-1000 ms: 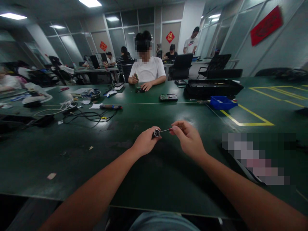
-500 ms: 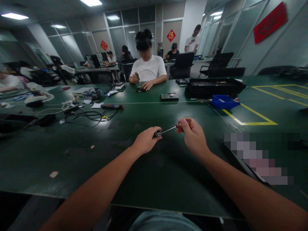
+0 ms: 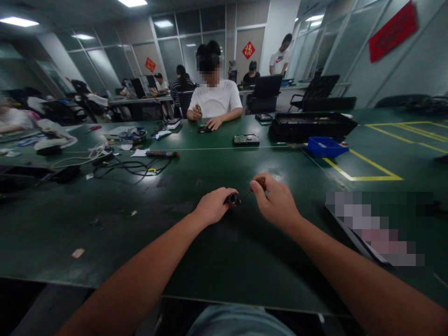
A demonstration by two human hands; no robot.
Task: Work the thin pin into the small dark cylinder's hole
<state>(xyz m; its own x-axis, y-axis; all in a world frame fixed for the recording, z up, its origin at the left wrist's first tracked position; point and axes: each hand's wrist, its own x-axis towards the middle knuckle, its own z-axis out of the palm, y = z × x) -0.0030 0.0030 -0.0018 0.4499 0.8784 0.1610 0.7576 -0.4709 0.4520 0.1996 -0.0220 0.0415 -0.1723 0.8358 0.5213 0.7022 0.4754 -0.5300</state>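
Observation:
My left hand [image 3: 214,205] is closed around a small dark cylindrical part [image 3: 232,199], whose round, hollow end faces me. Most of that part is hidden in the fingers. In my right hand [image 3: 276,200], thumb and fingers pinch a thin-shafted screwdriver [image 3: 246,193] with a reddish handle mostly covered by the fingers. Its shaft slants down to the left, and the tip is at a tiny dark bit [image 3: 239,201] beside the cylinder's rim. Whether the tip touches it I cannot tell. Both hands are above the green table [image 3: 224,270].
Ahead lie a hard drive [image 3: 246,139], a blue bin [image 3: 325,147] and a long black tray [image 3: 313,126]. A dark pen-like tool [image 3: 163,154] and tangled cables [image 3: 122,169] are at left. Across the table a person in a white shirt [image 3: 217,99] works with a screwdriver.
My right hand has come left and closer to my left hand. The cylinder has turned, and less of the screwdriver's shaft shows. A tiny dark bit now shows beside the rim.

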